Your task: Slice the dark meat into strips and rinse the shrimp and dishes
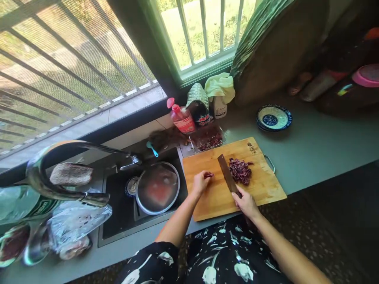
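My right hand [245, 200] grips a kitchen knife [226, 173] by the handle, its broad dark blade pointing away from me over a wooden cutting board [268, 181]. Just right of the blade lies a loose pile of purple shreds [240, 171], which look like red cabbage. On the board's left half, my left hand [201, 182] has its fingers closed round a small purple piece [210, 174], apart from the knife. Behind the board stands a clear plastic container [223, 136] with more dark purple bits inside.
Left of the board, a large round bowl [178, 185] with something reddish sits in the dark sink [115, 217]. A curved faucet [38, 173] arches there. Bottles, including a pink one [182, 119], line the windowsill. Blue-rimmed plates [274, 117] stand right. Plastic bags [78, 221] lie left.
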Tool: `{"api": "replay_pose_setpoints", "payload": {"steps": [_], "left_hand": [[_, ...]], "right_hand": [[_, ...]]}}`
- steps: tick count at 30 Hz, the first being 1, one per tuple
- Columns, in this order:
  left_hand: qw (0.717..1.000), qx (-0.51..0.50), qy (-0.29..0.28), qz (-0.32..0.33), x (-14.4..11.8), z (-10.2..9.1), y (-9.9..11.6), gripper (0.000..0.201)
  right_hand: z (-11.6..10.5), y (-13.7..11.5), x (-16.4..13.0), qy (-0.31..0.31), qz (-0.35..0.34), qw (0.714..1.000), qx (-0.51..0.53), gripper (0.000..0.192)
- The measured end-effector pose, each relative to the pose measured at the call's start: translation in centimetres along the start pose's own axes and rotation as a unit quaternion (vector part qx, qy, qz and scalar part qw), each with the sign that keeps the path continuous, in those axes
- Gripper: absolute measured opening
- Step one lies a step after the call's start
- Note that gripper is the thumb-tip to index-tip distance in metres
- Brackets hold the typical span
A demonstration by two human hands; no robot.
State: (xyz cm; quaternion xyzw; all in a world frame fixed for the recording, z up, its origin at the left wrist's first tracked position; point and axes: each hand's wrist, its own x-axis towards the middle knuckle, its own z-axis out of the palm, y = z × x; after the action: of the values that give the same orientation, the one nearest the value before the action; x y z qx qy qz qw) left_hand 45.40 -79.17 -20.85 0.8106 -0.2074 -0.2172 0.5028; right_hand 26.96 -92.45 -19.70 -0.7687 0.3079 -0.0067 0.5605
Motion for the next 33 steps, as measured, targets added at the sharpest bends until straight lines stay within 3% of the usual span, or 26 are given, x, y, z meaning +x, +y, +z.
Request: {"api": "replay_pose_setpoints", "payload": {"steps": [3,6,11,18,27,33], "left_hand": [[0.992,0.11,0.051,0.036,-2.3,1.3,-1.6,0.02],[0.987,0.131,0.079,0.037,-3.1,1.6,-2.0,0.029],[0.983,0.138,0.063,0.102,-3.0,1.3,-2.2,0.019],[0.976,0.186,0.055,0.098,-2.3,1.1,-3.0,0.016],[0.973,0.201,0.047,0.101,-2.0,1.1,-3.4,0.018],[0.969,0.216,0.056,0.108,-1.9,1.1,-3.6,0.017]], "right_hand": [[0.1,-0.8,-0.4,-0.016,-0.025,0.999,-0.017,0.053],[0.5,-2.2,-1.0,-0.024,-0.053,0.997,-0.044,0.051],[1.8,-3.6,-1.4,-0.029,-0.096,0.991,-0.088,0.047],[3.5,-3.6,-0.9,-0.027,-0.171,0.978,-0.119,0.043],[3.5,-3.2,-0.2,-0.021,-0.163,0.978,-0.129,0.042],[2.8,-1.8,-0.9,-0.056,-0.152,0.979,-0.126,0.043]]}}
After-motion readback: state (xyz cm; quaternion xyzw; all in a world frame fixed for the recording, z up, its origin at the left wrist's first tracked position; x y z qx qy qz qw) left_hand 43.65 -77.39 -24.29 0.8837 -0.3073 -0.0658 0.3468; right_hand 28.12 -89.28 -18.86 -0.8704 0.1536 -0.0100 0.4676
